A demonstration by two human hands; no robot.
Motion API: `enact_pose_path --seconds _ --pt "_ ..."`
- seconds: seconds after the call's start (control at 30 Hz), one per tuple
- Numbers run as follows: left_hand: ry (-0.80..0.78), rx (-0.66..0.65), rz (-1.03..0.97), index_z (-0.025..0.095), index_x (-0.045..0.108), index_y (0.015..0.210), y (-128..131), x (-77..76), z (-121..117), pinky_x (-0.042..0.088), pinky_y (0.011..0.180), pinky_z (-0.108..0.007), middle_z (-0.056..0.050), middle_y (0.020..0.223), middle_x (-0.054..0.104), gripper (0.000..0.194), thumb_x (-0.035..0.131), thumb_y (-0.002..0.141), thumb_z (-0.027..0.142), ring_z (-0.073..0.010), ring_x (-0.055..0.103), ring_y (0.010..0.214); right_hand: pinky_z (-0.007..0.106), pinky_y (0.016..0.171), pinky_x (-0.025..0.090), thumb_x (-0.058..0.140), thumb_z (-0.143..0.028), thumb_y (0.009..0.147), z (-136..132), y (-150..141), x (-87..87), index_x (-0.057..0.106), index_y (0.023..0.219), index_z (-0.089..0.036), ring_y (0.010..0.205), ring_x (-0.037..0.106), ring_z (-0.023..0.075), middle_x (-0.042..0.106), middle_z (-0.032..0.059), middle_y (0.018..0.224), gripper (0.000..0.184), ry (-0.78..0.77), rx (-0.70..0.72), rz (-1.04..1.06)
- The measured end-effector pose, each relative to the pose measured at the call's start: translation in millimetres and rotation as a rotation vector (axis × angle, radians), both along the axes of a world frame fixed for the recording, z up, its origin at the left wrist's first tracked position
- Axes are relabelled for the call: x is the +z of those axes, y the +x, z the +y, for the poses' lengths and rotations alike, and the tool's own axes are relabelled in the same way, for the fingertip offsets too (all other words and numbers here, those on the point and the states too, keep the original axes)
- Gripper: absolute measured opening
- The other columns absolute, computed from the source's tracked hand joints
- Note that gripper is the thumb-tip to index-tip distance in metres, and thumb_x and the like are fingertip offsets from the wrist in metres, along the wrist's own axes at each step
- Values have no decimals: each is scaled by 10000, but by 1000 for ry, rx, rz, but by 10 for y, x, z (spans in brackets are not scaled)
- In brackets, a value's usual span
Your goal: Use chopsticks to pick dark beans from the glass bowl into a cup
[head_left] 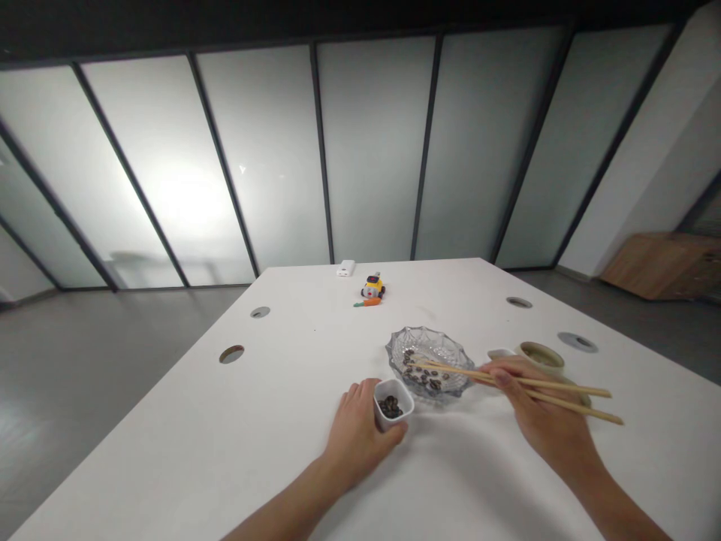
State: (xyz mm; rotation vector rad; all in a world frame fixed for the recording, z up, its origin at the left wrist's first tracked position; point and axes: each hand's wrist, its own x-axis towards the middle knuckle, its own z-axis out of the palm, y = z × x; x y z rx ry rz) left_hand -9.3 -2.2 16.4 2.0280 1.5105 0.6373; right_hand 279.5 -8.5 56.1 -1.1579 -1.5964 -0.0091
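My left hand (360,424) is wrapped round a small white square cup (409,406) with dark coffee beans (390,406) in it. The cup is just in front of a clear glass bowl (469,358) with a scalloped rim. More dark beans (431,383) lie scattered over the bowl's bottom. My right hand (538,406) is closed on a pair of wooden chopsticks (555,385). Their tips reach inside the bowl, near the beans; whether they pinch one I cannot tell.
Partly behind my right hand stand a beige cup (541,355) and a white dish (499,353). Farther back on the white table (282,421) are a yellow toy car (374,285), an orange carrot-shaped object (370,303) and a white box-like device (345,267). Round holes (231,354) pierce the tabletop.
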Motion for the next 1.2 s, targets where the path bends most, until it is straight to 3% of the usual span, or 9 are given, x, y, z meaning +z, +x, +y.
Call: enact_pose_path --seconds 0.13,0.4,0.7,0.87,1.2 --pt "-1 -8 1 243 639 1260 0 5 4 444 1062 -421 -79 1252 714 435 753 857 361 -305 620 1203 342 694 619 633 -602 1055 41 -33 -144 794 869 -277 748 762 221 805 36 819 407 -1 43 -109" --pt "25 -9 20 243 631 1210 4 -19 2 453 1036 -408 -79 1227 719 382 737 870 378 -292 627 1166 320 728 641 660 -495 1069 63 -162 -324 809 911 -268 799 776 212 795 46 887 314 -72 198 -73" --pt "26 -8 5 238 631 1206 3 -3 -13 453 1022 -410 -77 1217 717 386 740 860 371 -291 626 1156 338 782 648 674 -449 1069 89 -114 -355 818 933 -270 838 779 218 806 53 922 266 56 115 -64" --pt "21 -1 39 240 630 1199 10 -1 -6 460 1014 -401 -83 1206 722 369 739 874 375 -294 631 1152 332 766 654 673 -464 1068 91 -162 -382 816 947 -267 841 784 223 807 56 921 272 11 197 -48" --pt "30 -7 14 241 625 1201 6 -33 12 449 1020 -402 -75 1216 718 382 759 867 368 -299 632 1163 304 759 650 661 -472 1074 89 -182 -403 823 936 -257 828 787 209 805 58 932 302 -38 178 -73"
